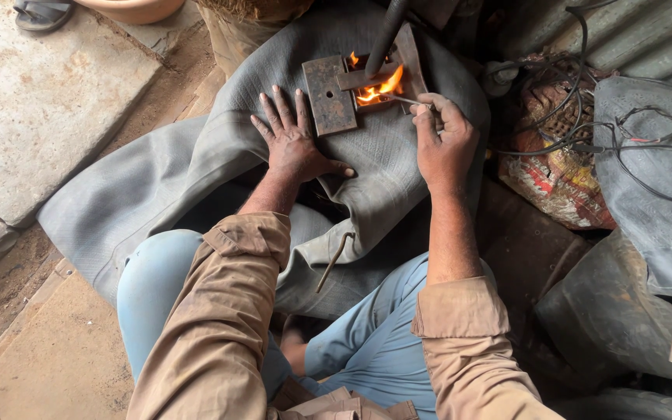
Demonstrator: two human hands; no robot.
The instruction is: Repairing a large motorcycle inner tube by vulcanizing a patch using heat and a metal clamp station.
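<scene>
A large grey rubber inner tube (157,175) lies draped over my lap and the ground. My left hand (293,140) presses flat on it, fingers spread, just below a rusty metal plate (328,93). Beside the plate a small metal press (398,58) holds an orange flame (379,89), with a dark screw rod (386,31) rising above it. My right hand (441,140) pinches a thin metal stick (406,99) whose tip reaches into the flame.
Stone slabs (40,93) lie at the left on dirt ground. At the right are a printed sack (554,171), tangled black wires (608,124), another grey tube (655,171) and dark rubber pieces (608,311). A bent metal hook (334,260) rests on the tube near my knees.
</scene>
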